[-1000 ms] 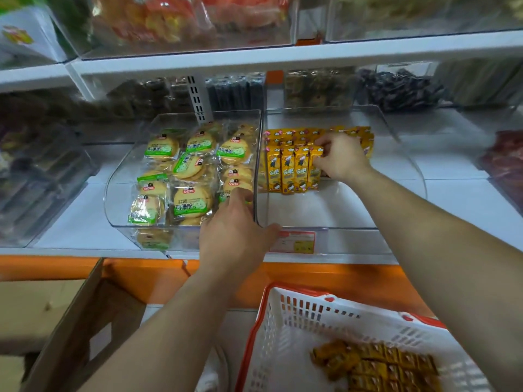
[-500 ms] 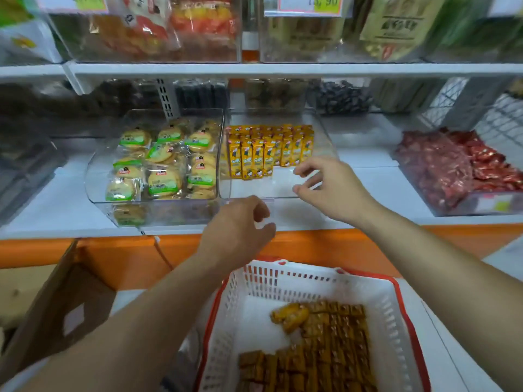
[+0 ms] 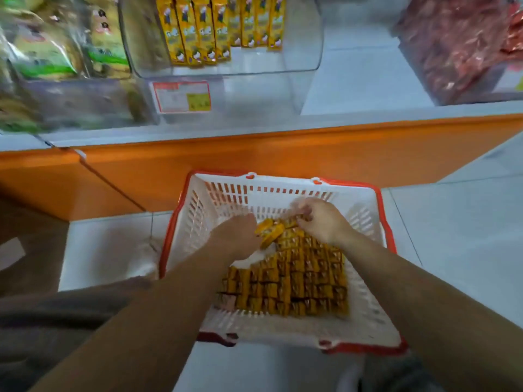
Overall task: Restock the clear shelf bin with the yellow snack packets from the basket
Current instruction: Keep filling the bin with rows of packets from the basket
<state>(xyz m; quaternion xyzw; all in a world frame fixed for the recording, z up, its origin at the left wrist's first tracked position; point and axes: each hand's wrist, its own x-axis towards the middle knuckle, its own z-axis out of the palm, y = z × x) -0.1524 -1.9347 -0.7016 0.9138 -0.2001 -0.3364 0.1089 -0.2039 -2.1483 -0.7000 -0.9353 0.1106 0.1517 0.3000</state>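
A white basket with a red rim (image 3: 220, 199) sits on the floor below the shelf, holding several yellow snack packets (image 3: 297, 281) packed in rows. Both my hands are down inside it. My left hand (image 3: 236, 236) lies against a few loose yellow packets (image 3: 270, 232) at the top of the pile; its fingers are hidden from view. My right hand (image 3: 319, 220) has its fingers curled round packets at the far end of the pile. Up on the shelf, the clear bin (image 3: 297, 60) holds a row of upright yellow packets (image 3: 223, 26) at its back.
Left of the clear bin is another bin of green-labelled round cakes (image 3: 56, 52). A bin of red packets (image 3: 458, 43) stands at the right. An orange shelf front (image 3: 254, 157) runs across above the basket. A cardboard box (image 3: 17, 250) is at the left.
Both hands dropped from the shelf bin down into the basket. My view tilted down, so the basket fills the middle and the upper shelves are out of sight.
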